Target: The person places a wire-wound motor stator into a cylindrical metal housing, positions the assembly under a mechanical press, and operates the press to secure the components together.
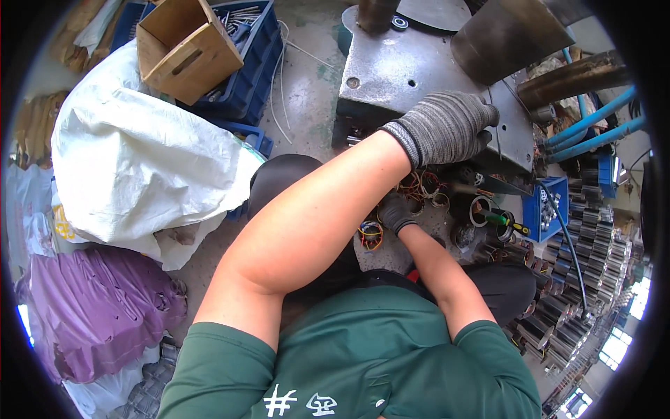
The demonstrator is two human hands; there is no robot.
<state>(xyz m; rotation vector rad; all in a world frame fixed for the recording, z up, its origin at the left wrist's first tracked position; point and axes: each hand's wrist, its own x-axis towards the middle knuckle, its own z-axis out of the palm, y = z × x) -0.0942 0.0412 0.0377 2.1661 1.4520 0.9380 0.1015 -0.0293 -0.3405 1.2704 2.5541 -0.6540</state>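
My left hand [450, 129], in a grey knit glove, reaches across to the right over the edge of a grey metal machine table [391, 63]. Its fingers are curled together, and a thin dark strip [498, 133] shows at the fingertips; whether they grip it is unclear. Below the table, my right hand [396, 211], gloved alike, reaches down among ring-shaped parts with coloured wires [423, 185]. Its fingers are hidden. Another wired ring [370, 236] lies just left of it. A green and yellow handled tool [511, 222] rests by a metal ring [480, 211].
A small bearing [399, 23] sits on the table beside thick metal columns [509, 42]. Finned metal housings [593, 244] are stacked at right, near a blue bin [546, 209]. At left are a wooden box [188, 59], a blue crate [255, 77] and a white sack [132, 153].
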